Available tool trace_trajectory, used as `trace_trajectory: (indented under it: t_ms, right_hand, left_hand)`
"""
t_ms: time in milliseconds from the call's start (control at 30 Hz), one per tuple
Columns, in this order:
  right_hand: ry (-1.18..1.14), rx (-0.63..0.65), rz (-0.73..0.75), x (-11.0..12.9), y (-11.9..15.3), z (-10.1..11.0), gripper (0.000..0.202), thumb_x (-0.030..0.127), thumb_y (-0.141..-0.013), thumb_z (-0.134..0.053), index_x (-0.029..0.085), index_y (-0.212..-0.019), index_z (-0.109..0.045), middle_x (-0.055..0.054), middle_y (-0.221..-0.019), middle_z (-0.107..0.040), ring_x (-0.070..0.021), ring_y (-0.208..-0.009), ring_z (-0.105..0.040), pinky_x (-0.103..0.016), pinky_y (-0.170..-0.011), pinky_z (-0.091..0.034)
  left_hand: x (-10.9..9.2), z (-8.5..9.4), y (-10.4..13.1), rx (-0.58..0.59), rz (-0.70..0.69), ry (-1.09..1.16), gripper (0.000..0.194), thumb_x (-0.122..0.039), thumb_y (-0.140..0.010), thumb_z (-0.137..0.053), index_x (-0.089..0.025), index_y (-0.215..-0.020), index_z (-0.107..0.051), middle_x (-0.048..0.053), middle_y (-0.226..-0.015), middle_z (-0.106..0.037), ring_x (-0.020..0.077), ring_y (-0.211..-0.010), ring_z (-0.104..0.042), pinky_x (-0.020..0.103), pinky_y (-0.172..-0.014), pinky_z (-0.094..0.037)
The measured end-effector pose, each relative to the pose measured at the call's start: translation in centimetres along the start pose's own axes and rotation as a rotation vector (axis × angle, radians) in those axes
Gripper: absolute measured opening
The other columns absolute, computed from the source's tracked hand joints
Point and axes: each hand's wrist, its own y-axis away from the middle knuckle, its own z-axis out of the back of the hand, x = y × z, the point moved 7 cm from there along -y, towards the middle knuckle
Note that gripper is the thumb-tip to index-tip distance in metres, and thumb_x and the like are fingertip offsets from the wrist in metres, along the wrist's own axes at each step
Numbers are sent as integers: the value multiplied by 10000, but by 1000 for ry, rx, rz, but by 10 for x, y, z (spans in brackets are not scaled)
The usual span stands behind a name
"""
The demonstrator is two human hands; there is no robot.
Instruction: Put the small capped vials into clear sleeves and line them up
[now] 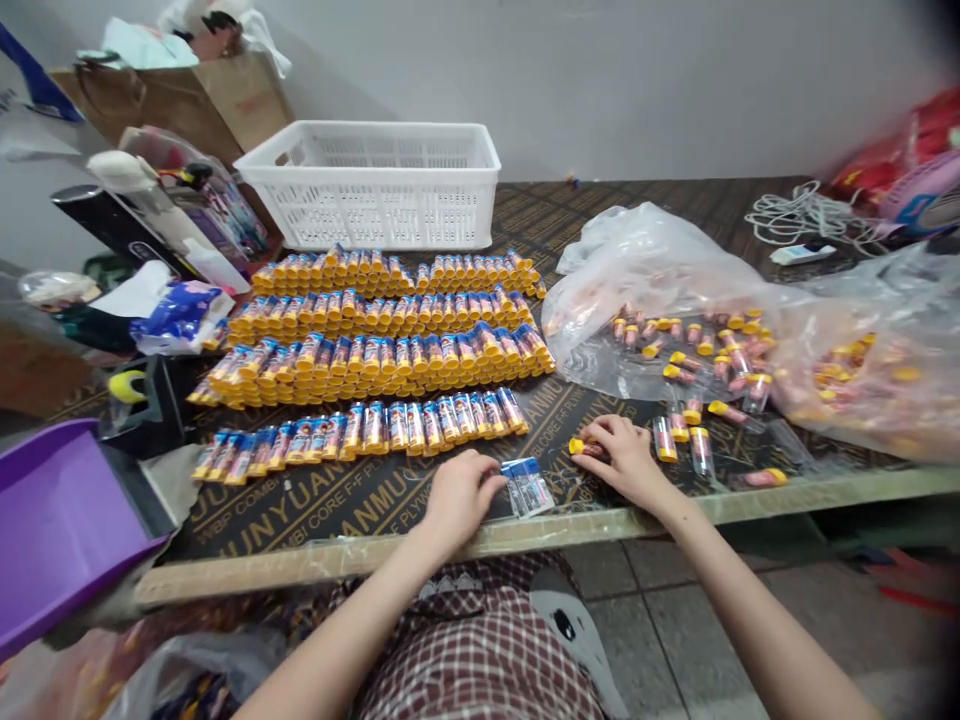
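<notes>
Your bare left forearm [360,625] slants in from seven o'clock, and your left hand [456,498] sits near six, back upward, fingers bent and thumb aimed toward two. Your bare right forearm [739,595] enters between four and five o'clock, and your right hand [624,462] lies at four, thumb and fingers pinched together toward ten

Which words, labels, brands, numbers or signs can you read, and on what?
"UNYUAN": dark tabletop
"ANMU": dark tabletop
"CORE F-F PLY": dark tabletop
Too small or blurred to read: print on the blue-labelled tubes, blue-printed pieces beside the left hand, paper bag, blue packet.
No legible numbers.
</notes>
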Motion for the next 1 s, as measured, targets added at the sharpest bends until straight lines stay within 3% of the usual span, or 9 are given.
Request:
trace_trajectory:
  t_ms: [67, 167, 333, 533, 667, 767, 867, 1000]
  right_hand:
    - [-15, 18, 18, 7, 7, 1, 246, 438, -832, -565, 244, -981, -596, -96, -1071, -556, -267, -1009, -507, -415, -825, -343]
    - [-18, 19, 32, 12, 14, 4, 246, 421, -803, -607, 243, -973, -603, -109, -1146, -543, -291, -1092, -483, -460, -888, -325]
    - [-5, 0, 90, 26, 14, 11, 359, 347, -749, -687, 258, -1088, -610, -115, -1268, -523, -308, -1162, -441, -474, -910, -316]
    - [2, 29, 171, 43, 6, 14, 166, 227, -838, -590, 234, -982, -673, -79, -935, -665, -249, -879, -522, -403, -748, -388]
    - [-235, -136, 85, 49, 9, 34, 244, 258, -894, -505, 213, -1106, -617, -87, -936, -614, -215, -835, -555, -371, -735, -460]
    - [-459, -250, -24, 52, 15, 46, 278, 276, -901, -493, 223, -1163, -571, -63, -923, -571, -153, -688, -561, -318, -664, -493]
    - [-555, -288, -94, 57, 22, 46, 249, 278, -891, -515, 228, -1123, -590, -60, -946, -578, -154, -729, -581, -301, -660, -503]
    - [-646, -286, -152, 60, 28, 34, 200, 288, -887, -523, 228, -1040, -636, -67, -996, -584, -180, -865, -593, -297, -699, -516]
  left_hand:
    - [-8, -26, -7, 42, 19, -86, 226, -394, -820, -593, -195, -882, -680, 41, -807, -653, 181, -734, -607, 268, -667, -414]
    - [-8, -38, -18, 36, 61, -186, 230, -396, -769, -658, -194, -878, -648, 39, -841, -641, 192, -743, -601, 274, -640, -396]
    - [-4, -32, -22, 30, 99, -164, 108, -294, -773, -665, -193, -752, -635, 16, -791, -651, 163, -731, -591, 258, -649, -383]
    - [-5, -29, -15, 84, 107, -267, 216, -305, -872, -531, -193, -775, -688, 49, -808, -667, 176, -773, -608, 272, -694, -394]
    - [-11, -32, -12, 105, 41, -372, 278, -281, -913, -441, -181, -802, -675, 83, -854, -644, 201, -810, -601, 290, -686, -400]
    - [-14, -32, -10, 84, -9, -354, 196, -204, -900, -448, -193, -879, -643, 76, -868, -647, 202, -826, -600, 286, -694, -397]
    - [-11, -31, -7, 74, 15, -284, 138, -184, -889, -470, -194, -945, -595, 65, -818, -666, 201, -769, -620, 278, -661, -385]
    - [-7, -29, -4, 84, 48, -261, 133, -234, -912, -444, -207, -894, -573, 49, -739, -660, 198, -691, -625, 272, -623, -366]
